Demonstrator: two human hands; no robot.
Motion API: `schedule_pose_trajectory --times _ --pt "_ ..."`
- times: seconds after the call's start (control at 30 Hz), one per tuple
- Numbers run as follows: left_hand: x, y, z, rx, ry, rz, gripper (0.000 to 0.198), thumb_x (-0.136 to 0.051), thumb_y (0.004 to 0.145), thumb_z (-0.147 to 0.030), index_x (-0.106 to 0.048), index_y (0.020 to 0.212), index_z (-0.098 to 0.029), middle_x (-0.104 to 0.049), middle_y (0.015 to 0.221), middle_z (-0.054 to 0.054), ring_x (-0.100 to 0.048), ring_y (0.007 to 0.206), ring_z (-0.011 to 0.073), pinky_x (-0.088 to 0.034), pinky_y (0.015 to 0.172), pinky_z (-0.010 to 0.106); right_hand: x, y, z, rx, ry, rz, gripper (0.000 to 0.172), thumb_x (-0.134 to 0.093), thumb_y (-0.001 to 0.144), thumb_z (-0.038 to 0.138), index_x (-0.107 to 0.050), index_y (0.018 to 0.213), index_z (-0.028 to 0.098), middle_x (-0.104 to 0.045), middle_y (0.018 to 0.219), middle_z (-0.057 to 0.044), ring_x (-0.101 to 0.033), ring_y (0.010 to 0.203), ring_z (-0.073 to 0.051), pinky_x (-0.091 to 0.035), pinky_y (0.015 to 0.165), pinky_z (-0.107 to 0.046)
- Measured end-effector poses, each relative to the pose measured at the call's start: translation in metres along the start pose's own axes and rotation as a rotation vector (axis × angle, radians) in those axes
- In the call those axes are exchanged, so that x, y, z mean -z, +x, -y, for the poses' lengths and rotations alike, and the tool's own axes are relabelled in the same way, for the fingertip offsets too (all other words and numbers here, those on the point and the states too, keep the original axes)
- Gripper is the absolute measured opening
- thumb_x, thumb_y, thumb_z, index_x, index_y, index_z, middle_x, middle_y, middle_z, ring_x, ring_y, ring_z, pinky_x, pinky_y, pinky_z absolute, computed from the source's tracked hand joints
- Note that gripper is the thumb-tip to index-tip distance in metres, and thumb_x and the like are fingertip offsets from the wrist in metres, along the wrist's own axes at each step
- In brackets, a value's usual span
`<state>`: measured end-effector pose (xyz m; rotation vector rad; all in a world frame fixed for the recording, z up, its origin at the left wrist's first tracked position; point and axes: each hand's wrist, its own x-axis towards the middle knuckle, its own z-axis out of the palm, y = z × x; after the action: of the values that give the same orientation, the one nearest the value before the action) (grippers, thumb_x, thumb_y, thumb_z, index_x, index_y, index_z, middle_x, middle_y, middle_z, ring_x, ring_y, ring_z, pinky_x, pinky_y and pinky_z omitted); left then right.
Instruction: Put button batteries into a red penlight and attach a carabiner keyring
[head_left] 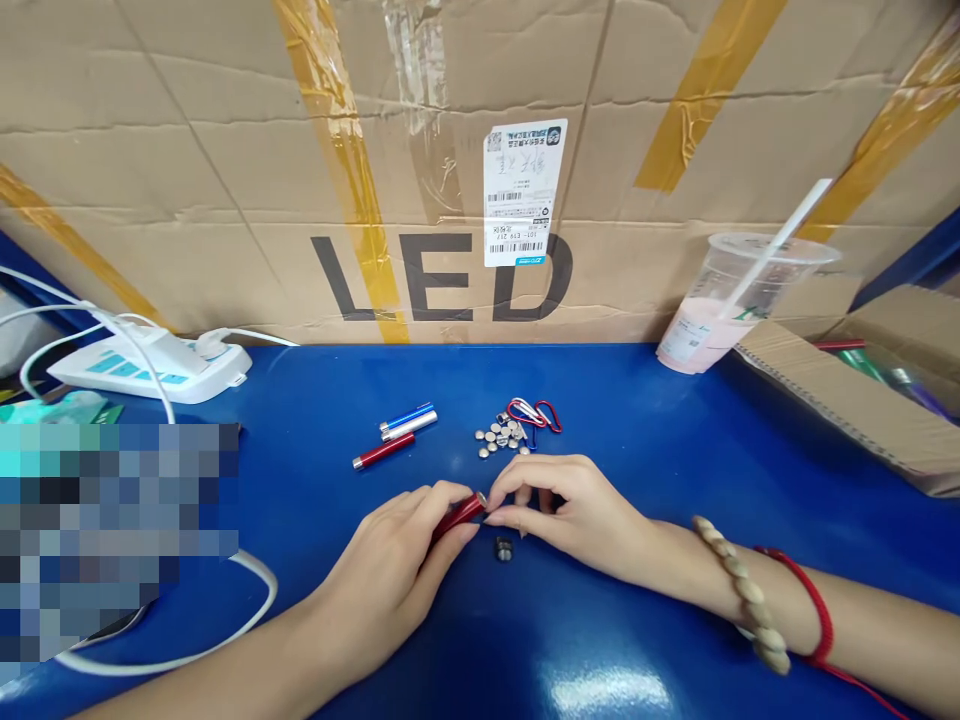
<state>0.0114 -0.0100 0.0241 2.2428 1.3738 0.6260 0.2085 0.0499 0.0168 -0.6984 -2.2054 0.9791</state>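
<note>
Sitting nearest, just below center of the frame, is a small black piece (504,549) w/ a shiny middle, loose on the blue surface (600,620); prob. light & hard, apt to roll, so best taken by its sides w/ 2 fingertips.

Just above it, mid-frame, is the red tube (459,515), tilted up toward the right, w/ an end facing the right hand (574,505). The left hand (409,540) has its fingers clamped on it, thumb on the near side, index along the far side. Right thumb & index tips are close to each other right by that end; can't tell if they meet or pinch sth. small.

Tube looks like smooth metal: prob. light, stiff, hard to crush, but slick & keen to roll or twist. Best hold is around mid-barrel, approx. as now, leaving the end free; too near the rim & fingers would block it.

Farther up, right of center: a heap of small round discs (491,436), prob. button batteries. Flat, slippery, hard to lift off the surface; pinch by the edge. Thin clips (532,411) touch the heap, prob. springy; take by the frame.

Left of those, a 2nd red tube (386,450), then a silver tube (409,426) & a blue tube (409,416), side by side; same feel likely, mid-barrel grip again.
</note>
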Motion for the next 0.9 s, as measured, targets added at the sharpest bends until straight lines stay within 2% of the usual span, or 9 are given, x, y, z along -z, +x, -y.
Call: schedule_pose_trajectory --times 0.2,0.4,0.57,0.73,0.9 --pt "0.0000 -0.0015 -0.0034 0.032 -0.007 -0.027 0.007 -0.037 0.096 -0.026 -0.043 0.099 -0.024 -0.063 0.084 -0.003 -0.062 0.075 0.0155 -0.046 0.066 0.025 0.0003 -0.0028 -0.0003 0.105 -0.024 0.088 0.019 -0.073 0.074 0.033 -0.069 0.083 0.017 -0.066 0.074 0.000 -0.054 0.054 -0.007 -0.045 0.053 -0.017" --pt "0.0023 -0.0030 -0.0050 -0.005 0.033 -0.007 0.007 -0.037 0.096 -0.023 -0.042 0.100 -0.022 -0.064 0.089 0.001 -0.063 0.080 0.0172 -0.048 0.069 0.028 0.0003 -0.0040 0.0001 0.180 -0.025 0.151 0.019 -0.074 0.072 0.032 -0.069 0.084 0.018 -0.066 0.076 -0.001 -0.057 0.055 -0.007 -0.047 0.054 -0.016" --pt "0.0031 -0.0033 -0.0044 -0.007 0.025 0.002 0.008 -0.039 0.095 -0.021 -0.041 0.102 -0.023 -0.064 0.092 0.001 -0.063 0.083 0.0180 -0.048 0.072 0.030 -0.0011 -0.0031 -0.0028 0.145 -0.030 0.146 0.016 -0.071 0.076 0.029 -0.068 0.085 0.017 -0.066 0.080 -0.002 -0.060 0.062 -0.008 -0.049 0.060 -0.017" --pt "0.0026 -0.0032 -0.0045 -0.003 0.025 0.009 0.009 -0.041 0.095 -0.019 -0.040 0.103 -0.023 -0.064 0.092 0.000 -0.062 0.084 0.0183 -0.048 0.072 0.030 -0.0019 -0.0016 -0.0032 0.128 -0.051 0.103 0.015 -0.070 0.077 0.029 -0.068 0.085 0.017 -0.066 0.081 -0.001 -0.060 0.062 -0.007 -0.049 0.060 -0.015" --pt "0.0031 -0.0023 -0.0060 -0.021 0.044 0.001 0.006 -0.040 0.095 -0.020 -0.040 0.101 -0.022 -0.062 0.088 0.000 -0.061 0.079 0.0181 -0.047 0.069 0.029 -0.0010 -0.0002 -0.0011 0.130 -0.100 0.056 0.009 -0.070 0.077 0.022 -0.068 0.086 0.017 -0.068 0.081 0.000 -0.062 0.066 -0.007 -0.049 0.061 -0.015"
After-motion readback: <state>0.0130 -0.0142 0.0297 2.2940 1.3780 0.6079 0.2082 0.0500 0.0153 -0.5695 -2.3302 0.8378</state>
